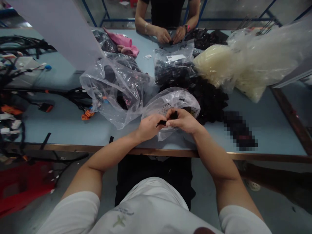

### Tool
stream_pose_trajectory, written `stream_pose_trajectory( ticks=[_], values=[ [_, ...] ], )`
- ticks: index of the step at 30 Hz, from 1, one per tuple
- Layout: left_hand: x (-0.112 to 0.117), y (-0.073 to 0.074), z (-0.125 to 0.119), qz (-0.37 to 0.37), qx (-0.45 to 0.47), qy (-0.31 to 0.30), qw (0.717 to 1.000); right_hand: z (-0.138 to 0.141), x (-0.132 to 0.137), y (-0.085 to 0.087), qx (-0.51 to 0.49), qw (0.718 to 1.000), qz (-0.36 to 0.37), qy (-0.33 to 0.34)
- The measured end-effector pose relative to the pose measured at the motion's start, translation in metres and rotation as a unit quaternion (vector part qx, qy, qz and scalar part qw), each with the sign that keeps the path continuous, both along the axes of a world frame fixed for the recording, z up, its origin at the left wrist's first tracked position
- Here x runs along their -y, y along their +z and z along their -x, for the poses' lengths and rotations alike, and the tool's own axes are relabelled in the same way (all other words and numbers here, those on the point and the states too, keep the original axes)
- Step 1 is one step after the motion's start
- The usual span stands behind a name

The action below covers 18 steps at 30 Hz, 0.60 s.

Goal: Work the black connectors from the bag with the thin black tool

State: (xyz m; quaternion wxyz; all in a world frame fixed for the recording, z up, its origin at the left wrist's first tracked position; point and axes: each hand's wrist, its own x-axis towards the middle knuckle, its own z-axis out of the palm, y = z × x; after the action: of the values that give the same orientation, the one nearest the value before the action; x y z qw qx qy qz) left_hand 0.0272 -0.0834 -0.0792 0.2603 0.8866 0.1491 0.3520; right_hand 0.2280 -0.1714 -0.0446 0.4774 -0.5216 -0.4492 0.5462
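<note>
My left hand (148, 126) and my right hand (181, 121) meet over the near side of the pale blue table (68, 126), both closed in a pinch on a small black plastic part (162, 123) held between their fingertips. A second bit of black plastic shows above my right fingers. Just behind my hands lies a crumpled clear plastic bag (170, 100) with a label. A heap of small black parts (207, 97) sits right of it.
Across the table another person's hands (170, 35) work on black parts. Clear bags (114, 87), a pink cloth (124, 44), cream-filled bags (219, 65) and cable harnesses (21, 74) crowd the top. A blurred dark object (239, 130) lies at right.
</note>
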Motion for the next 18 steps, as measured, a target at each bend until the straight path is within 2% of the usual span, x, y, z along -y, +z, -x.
stream_pose_trajectory(
  ticks=[3,6,11,15,18],
  values=[
    [-0.001,0.003,-0.001,0.049,-0.014,0.017,0.999,-0.002,0.000,0.000,0.001,1.000,-0.015,-0.021],
    [-0.003,0.004,-0.001,0.104,0.028,0.004,0.994,-0.005,0.001,0.002,0.051,0.995,-0.039,-0.071],
    [-0.007,0.007,-0.001,0.093,0.080,-0.016,0.992,-0.012,0.002,-0.004,0.184,0.970,-0.056,-0.149],
    [-0.008,0.012,0.000,0.071,0.111,-0.015,0.991,-0.014,0.001,-0.017,0.346,0.916,-0.093,-0.182],
    [-0.008,0.012,-0.001,0.093,0.119,0.010,0.989,-0.012,-0.003,-0.026,0.493,0.856,-0.095,-0.122]
  ],
)
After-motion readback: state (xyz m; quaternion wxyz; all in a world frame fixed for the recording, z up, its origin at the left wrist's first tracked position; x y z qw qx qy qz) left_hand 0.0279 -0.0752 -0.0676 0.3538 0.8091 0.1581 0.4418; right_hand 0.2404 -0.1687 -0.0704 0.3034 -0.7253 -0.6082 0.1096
